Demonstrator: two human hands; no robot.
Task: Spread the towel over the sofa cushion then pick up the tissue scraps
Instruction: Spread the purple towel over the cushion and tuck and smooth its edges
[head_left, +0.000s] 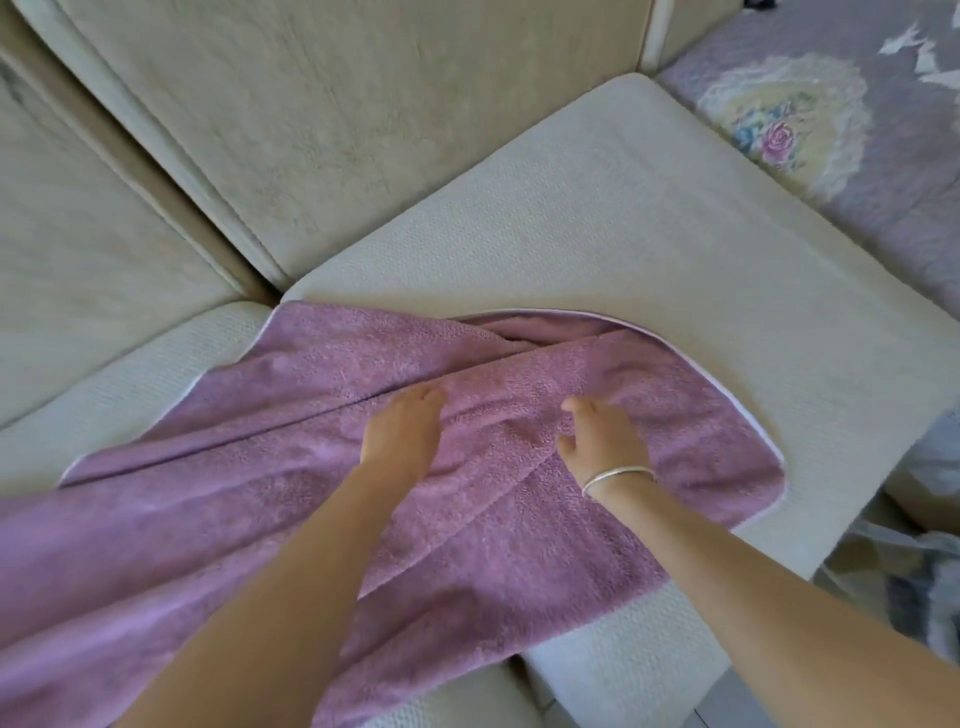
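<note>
Forearms (270, 597): yours reach in from the bottom edge, and both hands are out on the middle of the towel.
Left hand (402, 431): it lies along the towel with the fingers together and the tips sunk in a fold. I cannot tell whether they pinch it.
Right hand (605, 439): the one with the bracelet (618, 474). Its fingers curl down into the pile and appear to grip it.
Towel (234, 493): purple and bunched in long diagonal folds. It covers only the near part of the seat and trails off to your left.
Sofa cushion (597, 208): the far half is bare.
Doing it well: take the far hem rather than the middle and draw your hands apart. Carry the hem to the back edge, then smooth the ridges outward with flat palms.
Rug (831, 197): it lies beyond the cushion's right edge.
Tissue scraps (922, 54): the white bits on the rug look like them. Leave them until the towel lies flat.
</note>
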